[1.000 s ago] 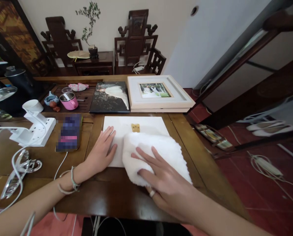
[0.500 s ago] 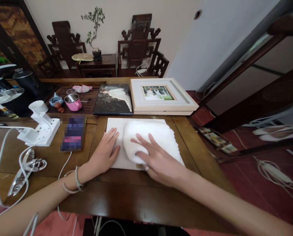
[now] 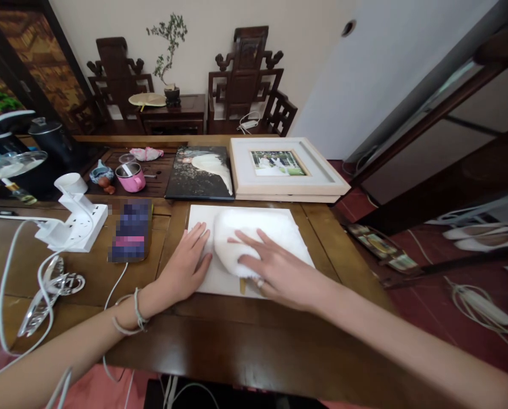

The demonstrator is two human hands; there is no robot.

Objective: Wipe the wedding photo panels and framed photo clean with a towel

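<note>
No legible text, labels or numbers; phone screen (image 3: 130,233) pixelated.

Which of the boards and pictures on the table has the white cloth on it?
The plain white board nearest the person: the white cloth lies on it under the right hand. The dark picture and pale-framed photo beyond it carry none.

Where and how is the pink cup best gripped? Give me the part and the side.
Take the cup by its handle, probably from the near right: the cup stands upright and the handle juts out that way, while the blue pot crowds its left.
</note>
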